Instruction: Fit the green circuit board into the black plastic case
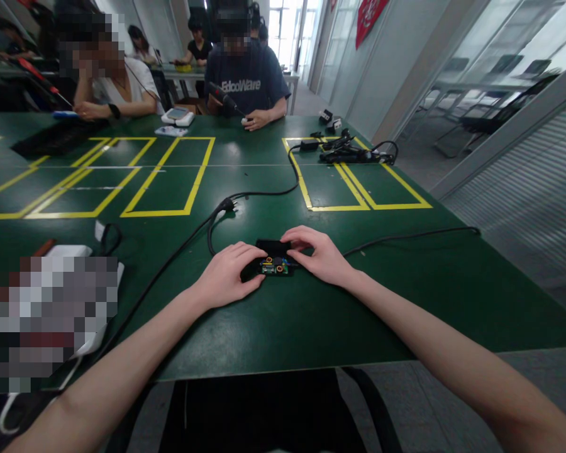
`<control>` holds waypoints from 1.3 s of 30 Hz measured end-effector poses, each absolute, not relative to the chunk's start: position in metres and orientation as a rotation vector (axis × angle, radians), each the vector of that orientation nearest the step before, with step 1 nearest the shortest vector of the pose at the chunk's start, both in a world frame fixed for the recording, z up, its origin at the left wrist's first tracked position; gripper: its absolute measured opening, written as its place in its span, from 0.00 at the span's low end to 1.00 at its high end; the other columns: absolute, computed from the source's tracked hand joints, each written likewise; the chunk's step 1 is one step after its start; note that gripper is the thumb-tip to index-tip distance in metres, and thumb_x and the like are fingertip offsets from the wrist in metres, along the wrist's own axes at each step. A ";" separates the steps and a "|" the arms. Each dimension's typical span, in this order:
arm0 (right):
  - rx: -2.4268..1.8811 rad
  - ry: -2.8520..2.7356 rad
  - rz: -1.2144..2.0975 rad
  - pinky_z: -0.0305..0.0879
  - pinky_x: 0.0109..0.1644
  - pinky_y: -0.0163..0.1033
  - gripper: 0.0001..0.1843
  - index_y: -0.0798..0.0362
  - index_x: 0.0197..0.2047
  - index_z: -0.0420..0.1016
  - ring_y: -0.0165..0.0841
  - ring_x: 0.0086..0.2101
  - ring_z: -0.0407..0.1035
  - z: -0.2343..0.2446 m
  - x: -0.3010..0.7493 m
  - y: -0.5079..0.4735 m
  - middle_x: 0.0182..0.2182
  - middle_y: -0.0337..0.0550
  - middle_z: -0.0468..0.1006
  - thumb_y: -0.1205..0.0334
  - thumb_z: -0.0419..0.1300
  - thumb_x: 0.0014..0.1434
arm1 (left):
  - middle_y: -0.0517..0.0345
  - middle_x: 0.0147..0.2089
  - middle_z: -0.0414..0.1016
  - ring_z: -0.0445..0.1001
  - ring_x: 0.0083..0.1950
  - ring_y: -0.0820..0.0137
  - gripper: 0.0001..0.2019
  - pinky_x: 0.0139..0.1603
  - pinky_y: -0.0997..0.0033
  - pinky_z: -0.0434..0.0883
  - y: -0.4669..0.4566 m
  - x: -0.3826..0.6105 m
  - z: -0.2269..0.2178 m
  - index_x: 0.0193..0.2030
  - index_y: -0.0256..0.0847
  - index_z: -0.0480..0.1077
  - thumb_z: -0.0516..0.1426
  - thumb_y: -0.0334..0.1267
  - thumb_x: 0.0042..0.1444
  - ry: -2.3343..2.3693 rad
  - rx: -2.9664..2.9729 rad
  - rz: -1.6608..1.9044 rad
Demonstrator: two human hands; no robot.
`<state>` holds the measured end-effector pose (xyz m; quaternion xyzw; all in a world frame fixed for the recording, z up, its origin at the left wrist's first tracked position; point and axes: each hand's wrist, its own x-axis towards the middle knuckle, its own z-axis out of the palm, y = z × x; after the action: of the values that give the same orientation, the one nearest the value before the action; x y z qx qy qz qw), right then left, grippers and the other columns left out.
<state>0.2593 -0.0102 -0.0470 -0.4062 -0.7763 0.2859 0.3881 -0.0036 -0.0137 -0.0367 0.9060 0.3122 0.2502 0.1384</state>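
Observation:
A small circuit board (274,268) with copper-coloured coils lies in front of me on the green table. Behind it is a black plastic casing piece (270,245), which looks like part of a power adapter. My left hand (227,275) grips the board's left end, its thumb low and its fingers above. From the right, my right hand (324,257) pinches the right end of the black casing piece, with the thumb near the board. Black cables run from this spot to both sides. Parts under the fingers are hidden.
A cable plug (227,204) lies beyond my left hand. At the back right is a heap of black adapters and cables (349,151). White devices, partly blurred, rest at the left near a white box (70,251). Across the table a person (248,78) holds a tool.

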 end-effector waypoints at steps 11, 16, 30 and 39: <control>-1.113 -1.705 1.018 0.81 0.43 0.40 0.13 0.52 0.45 0.82 0.36 0.44 0.77 -0.047 0.261 -0.008 0.44 0.45 0.80 0.61 0.67 0.55 | 0.49 0.50 0.83 0.80 0.53 0.59 0.07 0.57 0.55 0.78 -0.014 -0.003 -0.036 0.46 0.41 0.76 0.63 0.36 0.62 0.794 2.576 0.936; -1.121 -1.629 1.163 0.81 0.43 0.41 0.15 0.52 0.45 0.80 0.34 0.36 0.80 -0.048 0.260 -0.009 0.40 0.44 0.83 0.59 0.68 0.54 | 0.52 0.46 0.79 0.80 0.48 0.63 0.07 0.53 0.61 0.79 -0.015 -0.004 -0.035 0.39 0.40 0.72 0.65 0.37 0.59 0.887 2.337 1.010; -1.043 -1.680 1.083 0.80 0.48 0.43 0.11 0.51 0.42 0.78 0.33 0.39 0.80 -0.047 0.259 -0.014 0.43 0.43 0.83 0.58 0.68 0.56 | 0.53 0.57 0.70 0.80 0.49 0.65 0.30 0.53 0.57 0.81 -0.016 -0.004 -0.041 0.60 0.45 0.63 0.68 0.30 0.52 0.874 2.191 0.929; -1.075 -1.623 1.135 0.81 0.45 0.43 0.12 0.51 0.42 0.78 0.34 0.37 0.81 -0.048 0.258 -0.014 0.39 0.42 0.84 0.58 0.70 0.54 | 0.53 0.57 0.71 0.80 0.48 0.67 0.31 0.54 0.60 0.80 -0.015 -0.004 -0.041 0.63 0.46 0.64 0.67 0.29 0.53 0.853 2.231 0.923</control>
<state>0.2578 -0.0137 -0.0477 -0.4307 -0.6505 0.4547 0.4297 -0.0040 -0.0146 -0.0414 0.8347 0.3193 0.3453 0.2866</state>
